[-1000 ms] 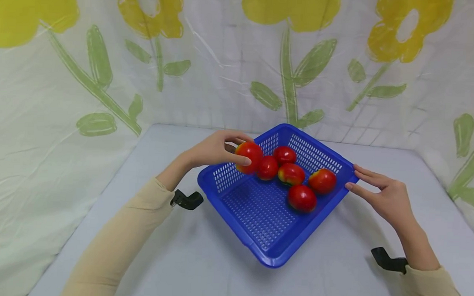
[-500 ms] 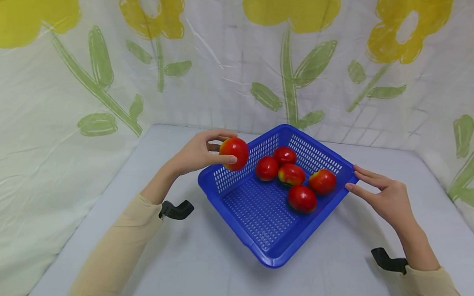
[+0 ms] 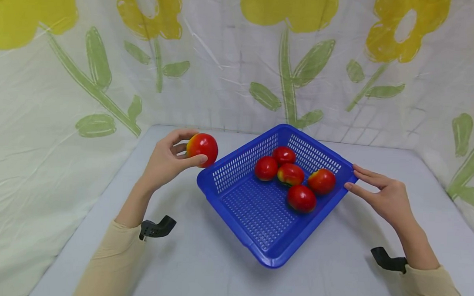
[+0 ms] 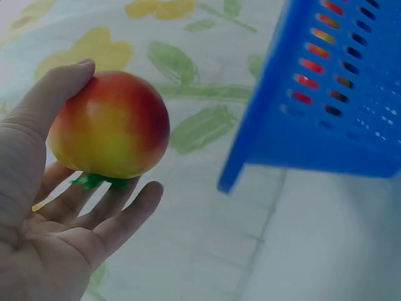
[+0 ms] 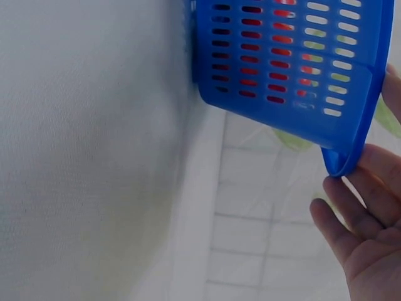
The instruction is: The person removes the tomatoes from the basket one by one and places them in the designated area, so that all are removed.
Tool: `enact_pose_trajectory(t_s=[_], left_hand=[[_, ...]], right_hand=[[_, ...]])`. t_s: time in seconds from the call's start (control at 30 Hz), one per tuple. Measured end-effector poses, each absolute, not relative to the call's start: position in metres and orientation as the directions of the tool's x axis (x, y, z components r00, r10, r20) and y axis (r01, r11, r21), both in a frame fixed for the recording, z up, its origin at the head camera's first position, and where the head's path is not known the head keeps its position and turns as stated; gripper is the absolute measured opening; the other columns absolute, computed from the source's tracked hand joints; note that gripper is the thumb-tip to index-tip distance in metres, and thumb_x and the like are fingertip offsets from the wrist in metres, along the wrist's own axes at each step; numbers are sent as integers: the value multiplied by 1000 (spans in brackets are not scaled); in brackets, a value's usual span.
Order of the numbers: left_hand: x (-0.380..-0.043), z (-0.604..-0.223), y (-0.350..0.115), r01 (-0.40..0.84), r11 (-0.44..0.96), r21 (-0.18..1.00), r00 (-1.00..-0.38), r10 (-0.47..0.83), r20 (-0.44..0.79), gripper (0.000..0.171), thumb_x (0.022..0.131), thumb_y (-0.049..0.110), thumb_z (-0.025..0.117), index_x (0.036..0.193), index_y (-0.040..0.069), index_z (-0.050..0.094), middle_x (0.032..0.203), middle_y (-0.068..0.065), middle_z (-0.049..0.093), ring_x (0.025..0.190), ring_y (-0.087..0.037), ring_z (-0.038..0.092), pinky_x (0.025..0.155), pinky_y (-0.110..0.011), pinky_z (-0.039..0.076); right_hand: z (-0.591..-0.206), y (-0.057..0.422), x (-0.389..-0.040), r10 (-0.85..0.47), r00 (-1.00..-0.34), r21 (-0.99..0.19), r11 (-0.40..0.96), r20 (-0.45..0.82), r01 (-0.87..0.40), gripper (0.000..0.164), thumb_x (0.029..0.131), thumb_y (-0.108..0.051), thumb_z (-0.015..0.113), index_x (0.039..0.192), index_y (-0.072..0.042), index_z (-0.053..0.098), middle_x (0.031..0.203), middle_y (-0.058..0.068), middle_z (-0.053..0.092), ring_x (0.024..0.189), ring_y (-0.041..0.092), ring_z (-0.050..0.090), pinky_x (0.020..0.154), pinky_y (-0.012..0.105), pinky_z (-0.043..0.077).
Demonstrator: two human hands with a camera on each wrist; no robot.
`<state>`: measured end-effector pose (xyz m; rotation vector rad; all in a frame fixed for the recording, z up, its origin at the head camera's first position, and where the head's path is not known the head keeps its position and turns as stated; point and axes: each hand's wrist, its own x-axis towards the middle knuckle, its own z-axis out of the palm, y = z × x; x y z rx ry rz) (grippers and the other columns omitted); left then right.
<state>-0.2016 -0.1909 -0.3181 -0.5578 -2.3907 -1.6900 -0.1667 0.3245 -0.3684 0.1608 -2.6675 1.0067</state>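
Observation:
My left hand [image 3: 163, 163] grips a red and yellow tomato [image 3: 203, 149] between thumb and fingers, above the table just left of the basket. In the left wrist view, the tomato [image 4: 116, 125] shows its yellow side and a green leafy calyx underneath. A blue plastic basket [image 3: 242, 235] with slotted walls stands at an angle, holding several more red tomatoes [image 3: 302, 198] in its far and right part. At the basket's right corner, my right hand [image 3: 388, 197] holds the rim between thumb and fingertips. In the right wrist view, those fingers [image 5: 376, 188] lie at the rim's outer corner.
A white-covered table [image 3: 327, 264] lies under the basket. Behind it hangs a pale curtain [image 3: 216, 77] painted with yellow flowers and green leaves. A black wrist mount [image 3: 157, 227] juts from the left sleeve, and another black mount [image 3: 389, 260] from the right.
My left hand has carried the tomato leftward from over the basket, past its left rim. The right hand and the basket have stayed in place.

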Motion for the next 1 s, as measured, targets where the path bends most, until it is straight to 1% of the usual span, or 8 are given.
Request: enact_pose_trajectory(t_s=[0.1,0.2,0.33,0.4,0.5,0.57,0.73,1.0], left_hand=[[-194,-329,-203,374,333,866,-927,134,349,55,82,25,82,131,18,58,127,2,58,112,-21,61,83,-33,55],[-190,-340,-214,341,362,868,-938,78,337,56,83,27,81,133,17,58,126,2,60,114,-20,60,85,-30,54],[-189,-358,-227,285,380,880,-953,13,303,61,84,28,81,138,17,55,129,-1,60,117,-21,57,87,-25,51],[-189,-369,-234,250,376,892,-961,-15,275,63,84,28,80,141,17,54,132,-1,58,119,-21,56,87,-23,51],[-188,-385,-243,199,374,906,-972,-43,231,64,84,30,80,141,20,53,134,0,57,121,-20,54,88,-24,51],[-188,-394,-247,177,391,903,-976,-46,211,64,84,32,80,141,21,53,135,1,55,122,-21,53,89,-27,51],[-189,-408,-251,144,433,890,-984,-31,174,69,83,39,79,144,23,50,142,-3,49,124,-33,51,91,-44,51],[-192,-416,-252,117,518,847,-990,-6,140,72,80,40,82,140,14,51,141,-11,48,123,-42,48,98,-56,44]], right_hand=[[-370,324,-167,-7,-949,-622,754,315,-212,57,81,-36,82,130,-12,65,132,7,60,125,38,50,99,57,40],[-371,325,-167,-6,-945,-612,761,326,-216,57,81,-36,82,130,-14,65,131,6,60,124,37,51,104,32,40],[-371,326,-167,1,-943,-611,762,332,-215,56,80,-36,83,129,-15,65,131,6,61,124,35,51,92,5,30],[-372,325,-166,1,-945,-614,761,328,-212,56,80,-36,83,129,-14,65,131,6,61,124,35,51,95,8,32],[-372,325,-166,-1,-947,-614,761,321,-209,57,81,-36,82,130,-14,65,131,7,60,125,35,51,104,28,38],[-372,326,-166,0,-946,-611,763,325,-210,56,80,-36,83,129,-14,65,131,6,60,125,35,51,104,29,39],[-372,327,-167,-7,-936,-602,764,353,-233,55,79,-34,84,128,-14,67,129,7,62,123,35,52,91,4,31],[-372,327,-168,-12,-937,-600,766,348,-232,54,80,-33,83,128,-14,67,129,8,61,123,37,52,89,3,31]])
